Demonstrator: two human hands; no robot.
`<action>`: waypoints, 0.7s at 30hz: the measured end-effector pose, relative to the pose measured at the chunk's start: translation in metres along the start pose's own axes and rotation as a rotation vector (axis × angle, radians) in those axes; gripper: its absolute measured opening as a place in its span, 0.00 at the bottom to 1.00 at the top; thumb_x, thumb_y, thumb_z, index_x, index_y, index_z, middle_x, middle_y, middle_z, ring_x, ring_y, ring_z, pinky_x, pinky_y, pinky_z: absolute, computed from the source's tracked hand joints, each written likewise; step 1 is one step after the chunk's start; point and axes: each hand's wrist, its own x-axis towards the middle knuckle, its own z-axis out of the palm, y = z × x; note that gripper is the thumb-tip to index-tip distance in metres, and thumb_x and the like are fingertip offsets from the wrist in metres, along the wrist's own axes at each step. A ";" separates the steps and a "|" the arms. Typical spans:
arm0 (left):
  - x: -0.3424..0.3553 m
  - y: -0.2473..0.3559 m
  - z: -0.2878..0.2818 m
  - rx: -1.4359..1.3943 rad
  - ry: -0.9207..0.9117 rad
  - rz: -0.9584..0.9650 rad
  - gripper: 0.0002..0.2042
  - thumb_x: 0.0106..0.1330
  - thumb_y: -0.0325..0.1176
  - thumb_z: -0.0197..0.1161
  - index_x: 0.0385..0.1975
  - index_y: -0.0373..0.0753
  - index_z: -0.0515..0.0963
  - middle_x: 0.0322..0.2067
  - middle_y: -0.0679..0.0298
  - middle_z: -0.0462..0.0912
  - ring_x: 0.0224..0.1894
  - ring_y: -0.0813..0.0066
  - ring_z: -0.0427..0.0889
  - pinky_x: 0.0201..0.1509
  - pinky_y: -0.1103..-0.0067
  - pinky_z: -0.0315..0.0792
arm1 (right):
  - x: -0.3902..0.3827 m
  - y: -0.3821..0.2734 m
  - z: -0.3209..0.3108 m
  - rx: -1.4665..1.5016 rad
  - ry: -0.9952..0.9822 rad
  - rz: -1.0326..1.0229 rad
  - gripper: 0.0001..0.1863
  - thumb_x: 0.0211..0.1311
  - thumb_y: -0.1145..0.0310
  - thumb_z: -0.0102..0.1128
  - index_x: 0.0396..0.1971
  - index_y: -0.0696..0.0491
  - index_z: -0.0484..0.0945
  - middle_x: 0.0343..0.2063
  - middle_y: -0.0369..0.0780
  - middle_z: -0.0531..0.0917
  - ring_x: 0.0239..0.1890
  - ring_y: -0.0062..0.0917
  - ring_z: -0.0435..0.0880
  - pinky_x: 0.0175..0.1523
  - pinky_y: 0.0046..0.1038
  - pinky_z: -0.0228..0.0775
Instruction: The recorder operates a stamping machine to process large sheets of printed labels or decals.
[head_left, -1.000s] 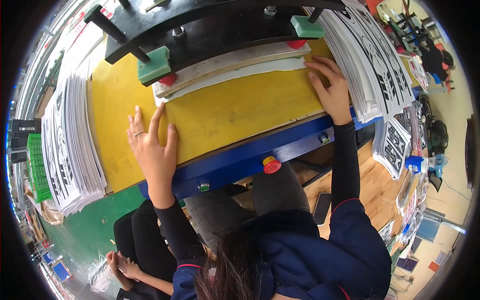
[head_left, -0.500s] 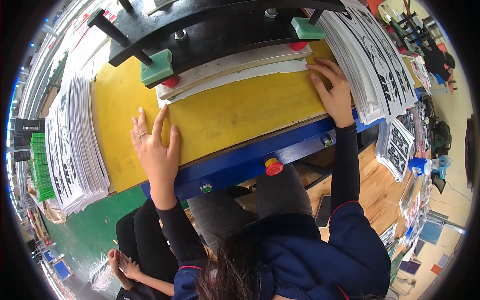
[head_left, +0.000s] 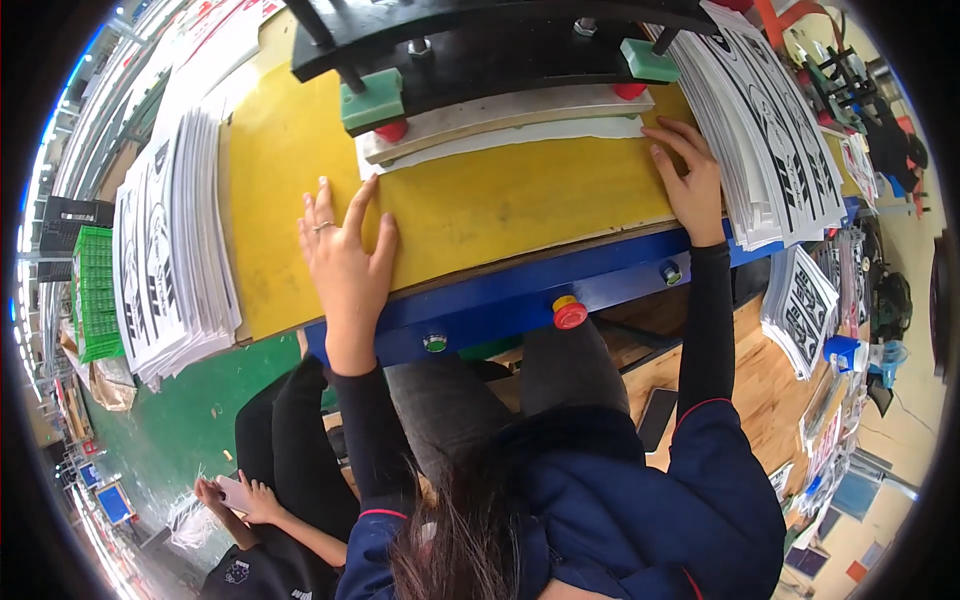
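A narrow strip of white paper (head_left: 520, 135) shows from under the metal bar (head_left: 515, 118) of a black press (head_left: 500, 62). My left hand (head_left: 347, 262) rests on the yellow board (head_left: 480, 215) with fingers spread, its index fingertip at the paper's left end. On the other side, my right hand (head_left: 692, 190) lies with fingers apart at the paper's right end. Neither hand grips anything. Most of the paper is hidden beneath the press. Green blocks (head_left: 372, 100) with red pads sit at both ends of the bar.
Stacks of printed sheets stand left (head_left: 175, 250) and right (head_left: 770, 140) of the board. A red push button (head_left: 570, 313) projects from the blue front beam (head_left: 500, 305). At lower left, another person's hands (head_left: 255, 500) hold a phone (head_left: 233, 494). Another phone (head_left: 656, 420) lies beside my legs.
The whole view has shifted, so the press and board appear farther right and slightly higher. Both hands keep nearly the same places at the paper's ends.
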 end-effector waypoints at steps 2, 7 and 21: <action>-0.004 -0.002 0.004 0.006 0.000 0.002 0.21 0.66 0.43 0.59 0.60 0.55 0.76 0.67 0.43 0.63 0.70 0.43 0.59 0.74 0.58 0.49 | -0.002 0.000 0.000 -0.001 -0.015 0.004 0.13 0.62 0.71 0.58 0.46 0.53 0.84 0.52 0.46 0.81 0.57 0.40 0.78 0.62 0.33 0.66; -0.004 -0.002 0.002 0.018 0.010 0.005 0.21 0.66 0.44 0.59 0.60 0.55 0.75 0.67 0.43 0.63 0.70 0.43 0.58 0.73 0.57 0.50 | -0.004 0.000 0.001 -0.004 0.004 -0.004 0.13 0.63 0.70 0.58 0.45 0.53 0.84 0.51 0.46 0.81 0.56 0.40 0.79 0.62 0.32 0.67; -0.002 0.002 0.003 -0.195 0.185 0.037 0.21 0.58 0.36 0.63 0.53 0.42 0.79 0.58 0.37 0.71 0.65 0.42 0.67 0.71 0.55 0.56 | -0.016 0.031 0.002 -0.001 -0.067 0.127 0.31 0.72 0.58 0.49 0.69 0.58 0.60 0.67 0.51 0.66 0.71 0.41 0.61 0.74 0.34 0.50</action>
